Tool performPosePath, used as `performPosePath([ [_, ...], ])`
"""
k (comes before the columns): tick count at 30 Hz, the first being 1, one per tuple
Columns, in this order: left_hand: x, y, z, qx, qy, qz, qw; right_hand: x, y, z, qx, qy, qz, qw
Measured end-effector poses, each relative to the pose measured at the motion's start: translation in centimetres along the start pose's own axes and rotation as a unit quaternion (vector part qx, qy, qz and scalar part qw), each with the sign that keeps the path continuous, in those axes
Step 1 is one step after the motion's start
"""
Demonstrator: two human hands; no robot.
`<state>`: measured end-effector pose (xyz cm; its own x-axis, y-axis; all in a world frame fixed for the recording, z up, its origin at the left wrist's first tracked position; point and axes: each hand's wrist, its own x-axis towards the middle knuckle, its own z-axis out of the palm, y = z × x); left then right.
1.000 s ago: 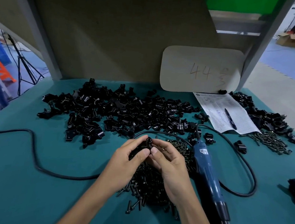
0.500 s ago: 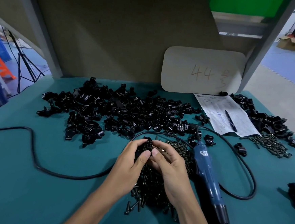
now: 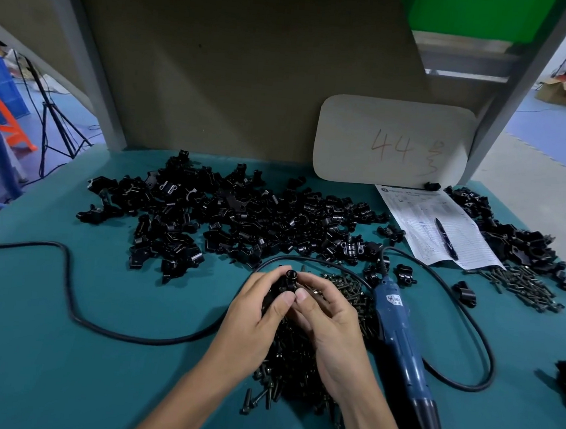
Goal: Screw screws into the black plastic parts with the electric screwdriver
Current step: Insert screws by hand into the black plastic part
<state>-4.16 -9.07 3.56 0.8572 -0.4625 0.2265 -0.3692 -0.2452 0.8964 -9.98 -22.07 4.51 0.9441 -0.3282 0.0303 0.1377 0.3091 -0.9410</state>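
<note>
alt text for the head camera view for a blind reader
The left hand and right hand together pinch one small black plastic part above a heap of dark screws on a teal table. A blue electric screwdriver lies unheld beside the right hand; a wide pile of black parts spreads behind.

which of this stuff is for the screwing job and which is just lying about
For the job:
- black part, held by left hand and right hand
- pile of black parts
- heap of screws
- electric screwdriver, lying on the table

Lying about:
- paper form
- pen on it
- card marked 44
</note>
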Motion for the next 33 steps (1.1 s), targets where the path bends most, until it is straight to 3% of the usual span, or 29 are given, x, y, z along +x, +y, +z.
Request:
performPosePath([
  [33, -0.18, 0.01, 0.26, -0.016, 0.007, 0.012, 1.0, 0.11, 0.28, -0.57, 0.03, -0.012, 0.01, 0.999],
])
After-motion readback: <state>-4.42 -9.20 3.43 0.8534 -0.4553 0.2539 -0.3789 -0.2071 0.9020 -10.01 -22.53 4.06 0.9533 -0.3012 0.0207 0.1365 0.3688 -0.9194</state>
